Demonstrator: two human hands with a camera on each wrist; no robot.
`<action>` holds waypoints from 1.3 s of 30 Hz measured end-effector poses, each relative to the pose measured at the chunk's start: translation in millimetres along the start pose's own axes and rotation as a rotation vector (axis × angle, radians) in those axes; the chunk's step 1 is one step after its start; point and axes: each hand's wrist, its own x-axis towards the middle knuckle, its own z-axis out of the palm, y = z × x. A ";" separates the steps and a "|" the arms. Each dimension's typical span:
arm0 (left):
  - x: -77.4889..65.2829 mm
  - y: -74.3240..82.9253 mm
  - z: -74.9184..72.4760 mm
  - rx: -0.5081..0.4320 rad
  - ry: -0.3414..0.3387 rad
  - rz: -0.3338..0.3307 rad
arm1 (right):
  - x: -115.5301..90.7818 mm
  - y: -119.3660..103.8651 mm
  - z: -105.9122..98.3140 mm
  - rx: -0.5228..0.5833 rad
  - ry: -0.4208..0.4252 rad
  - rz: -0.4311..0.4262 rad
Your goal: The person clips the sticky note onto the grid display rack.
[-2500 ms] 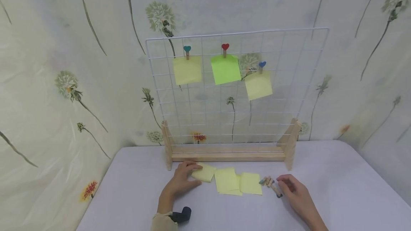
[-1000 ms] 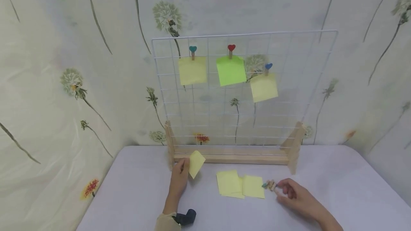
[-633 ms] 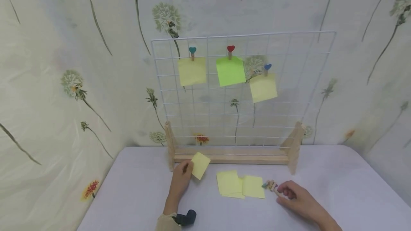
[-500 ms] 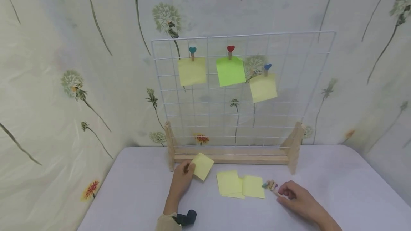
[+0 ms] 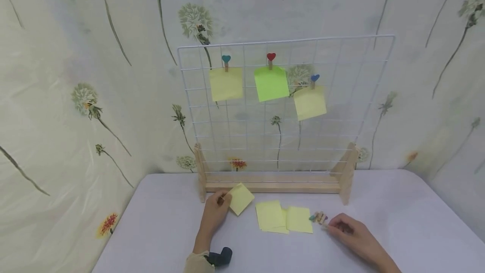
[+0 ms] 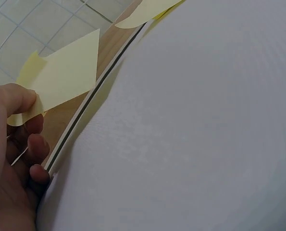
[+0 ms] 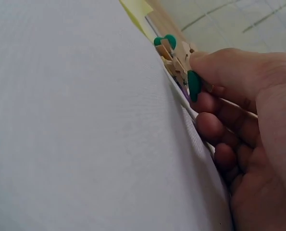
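My left hand [image 5: 217, 210] pinches a yellow sticky note [image 5: 241, 199] by its left corner, in front of the wooden base of a wire grid. In the left wrist view the thumb presses on the note [image 6: 68, 77], and its sticky edge curls. On the right, my right hand [image 5: 352, 233] is at a small pile of heart-topped clothespins [image 5: 319, 217]. Thumb and index finger pinch one clothespin with a green heart [image 7: 194, 85] in the right wrist view; the others lie right behind it. More yellow sticky notes [image 5: 270, 215] lie overlapping between the hands.
The white wire grid [image 5: 265, 134] stands upright in a wooden base [image 5: 273, 187]. Heart clothespins hold two pale yellow notes [image 5: 226, 85] [image 5: 310, 103] and a bright green note [image 5: 271, 83] on it. A white cloth [image 5: 151, 231] covers the table; flowered fabric hangs behind.
My left hand has lifted the leftmost yellow note off the table and turned its face toward the camera. My right hand has closed its fingertips on a clothespin at the pile.
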 end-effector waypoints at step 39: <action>12.1 57.0 -13.9 -0.270 0.233 0.059 | 6.2 -8.5 0.4 0.188 0.195 0.061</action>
